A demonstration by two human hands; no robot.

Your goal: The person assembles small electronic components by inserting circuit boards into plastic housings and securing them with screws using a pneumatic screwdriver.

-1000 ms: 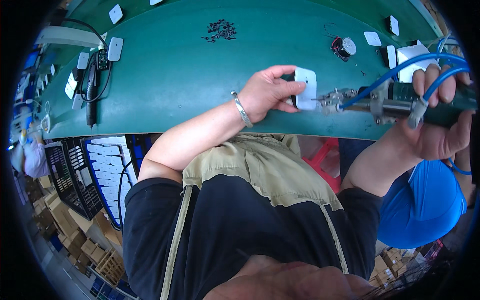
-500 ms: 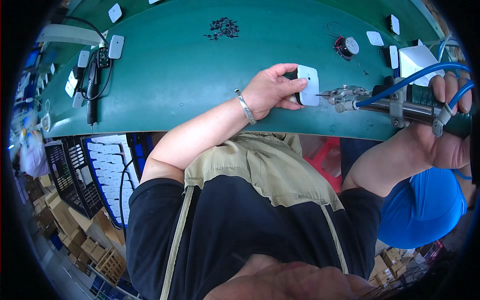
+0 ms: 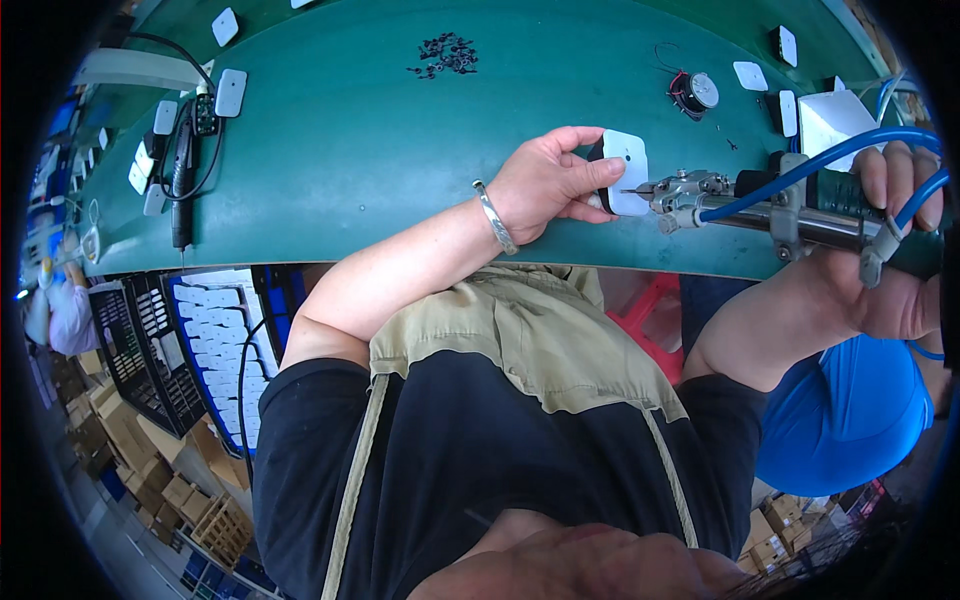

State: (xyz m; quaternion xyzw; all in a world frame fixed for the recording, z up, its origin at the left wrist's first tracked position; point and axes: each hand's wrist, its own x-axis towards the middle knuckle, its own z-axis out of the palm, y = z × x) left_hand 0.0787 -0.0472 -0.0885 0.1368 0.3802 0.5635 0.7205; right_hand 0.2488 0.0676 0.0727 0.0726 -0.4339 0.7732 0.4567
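My left hand grips a small case with rounded corners, white on its face and black behind. The thumb lies over the white face and the fingers wrap the black side. In my right hand is an air screwdriver, lying nearly level, with a silver barrel and blue hoses. Its thin tip points left and overlaps the white face, just below the thumb. Whether the tip touches the case I cannot tell.
A pile of small black screws lies at the far middle of the green bench. A round speaker-like part with wires sits far right. A black corded tool lies left. White cases stand around; a blue stool is below right.
The left hand and the case have shifted slightly right. The screwdriver's tip has come further over the white face, and its front end has moved a little left.
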